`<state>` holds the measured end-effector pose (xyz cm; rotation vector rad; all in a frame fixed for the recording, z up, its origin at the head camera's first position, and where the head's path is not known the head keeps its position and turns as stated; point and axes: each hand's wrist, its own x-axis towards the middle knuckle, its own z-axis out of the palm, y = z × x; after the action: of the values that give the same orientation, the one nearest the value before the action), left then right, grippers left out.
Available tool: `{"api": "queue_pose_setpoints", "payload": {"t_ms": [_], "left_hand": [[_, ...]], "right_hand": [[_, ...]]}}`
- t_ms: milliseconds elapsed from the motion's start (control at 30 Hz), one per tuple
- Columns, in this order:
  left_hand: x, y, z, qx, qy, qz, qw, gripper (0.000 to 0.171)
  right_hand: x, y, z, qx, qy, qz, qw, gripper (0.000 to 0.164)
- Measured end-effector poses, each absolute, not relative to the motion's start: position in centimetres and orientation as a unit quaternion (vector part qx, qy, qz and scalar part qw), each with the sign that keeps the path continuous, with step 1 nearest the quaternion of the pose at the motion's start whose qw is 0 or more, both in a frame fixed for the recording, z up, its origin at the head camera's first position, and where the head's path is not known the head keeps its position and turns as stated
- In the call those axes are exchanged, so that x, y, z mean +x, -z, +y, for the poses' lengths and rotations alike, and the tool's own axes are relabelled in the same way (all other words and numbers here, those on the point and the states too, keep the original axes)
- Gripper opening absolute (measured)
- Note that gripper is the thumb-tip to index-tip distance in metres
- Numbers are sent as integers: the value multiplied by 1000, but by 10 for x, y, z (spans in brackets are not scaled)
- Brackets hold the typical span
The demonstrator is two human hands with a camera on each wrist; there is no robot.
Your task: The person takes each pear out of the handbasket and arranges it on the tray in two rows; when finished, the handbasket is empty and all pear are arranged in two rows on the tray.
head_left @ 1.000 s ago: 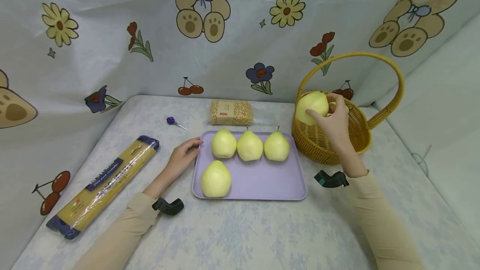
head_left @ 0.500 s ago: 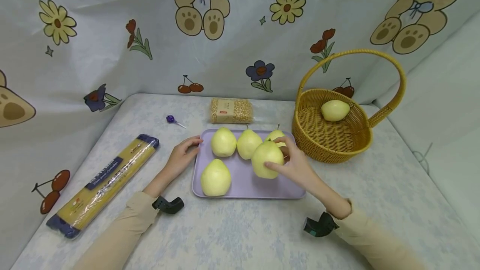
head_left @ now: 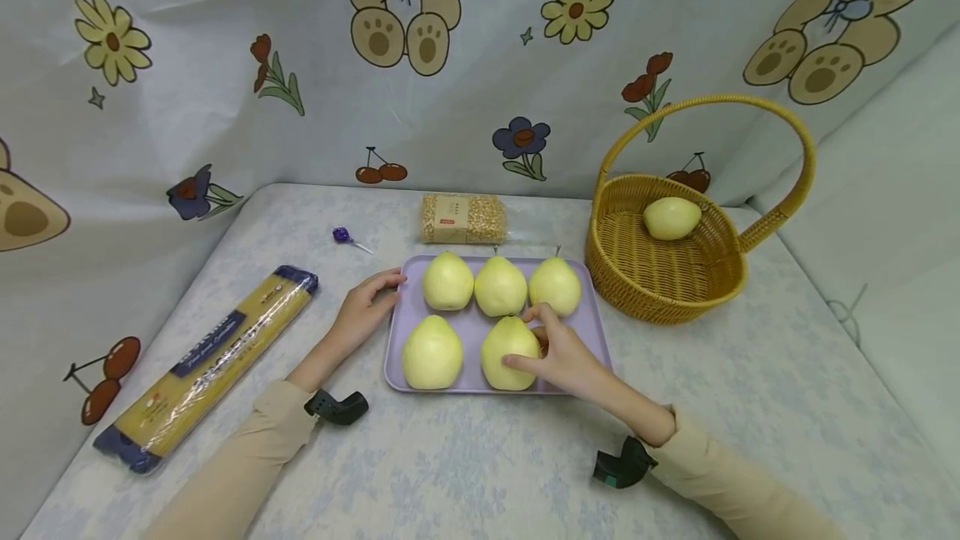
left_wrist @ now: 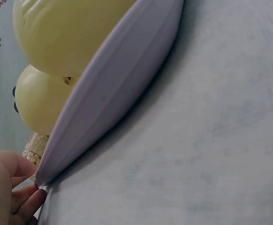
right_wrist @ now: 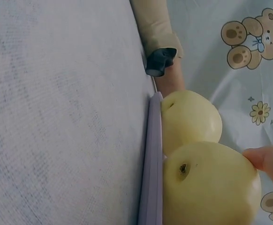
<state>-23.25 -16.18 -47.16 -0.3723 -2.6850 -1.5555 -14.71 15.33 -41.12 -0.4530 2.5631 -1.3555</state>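
Note:
My right hand [head_left: 562, 357] holds a pale yellow-green pear [head_left: 506, 357] at the front middle of a lilac tray [head_left: 577, 369], thumb on its near side. In the right wrist view my thumb [right_wrist: 265, 159] touches that pear, which sits against the tray's base beside another pear [right_wrist: 190, 117]. At the tray's left edge, my left hand [head_left: 363, 307] pinches the rim, as the left wrist view also shows. Three more pears stand in the back row, the middle one [head_left: 500, 286] among them. A further pear [head_left: 432, 352] sits front left.
A wicker basket [head_left: 630, 294] with a tall handle stands at the back right, one pear [head_left: 672, 218] inside. Behind the tray lies a bag of yellow grains [head_left: 463, 219]. A purple lollipop [head_left: 342, 235] and a long noodle packet [head_left: 210, 365] lie to the left.
My right hand has brought a pear from the basket leftward and down onto the tray, into the front row. My left hand has stayed at the tray's edge.

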Motion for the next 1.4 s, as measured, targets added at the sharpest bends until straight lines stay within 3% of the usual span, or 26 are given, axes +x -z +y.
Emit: {"api": "queue_pose_setpoints", "payload": {"t_ms": [833,1133,1400], "left_hand": [[-232,471,-161,-121,497,-860,4,32],[-231,472,-163,-116,498,-859,4,32],[-231,471,-161,-122,500,-858,7,31]], "right_hand": [[-144,407,155,-230,447,856,117,52],[-144,401,158,-217,452,854,135,54],[-149,394,166,-229,445,857,118,51]]}}
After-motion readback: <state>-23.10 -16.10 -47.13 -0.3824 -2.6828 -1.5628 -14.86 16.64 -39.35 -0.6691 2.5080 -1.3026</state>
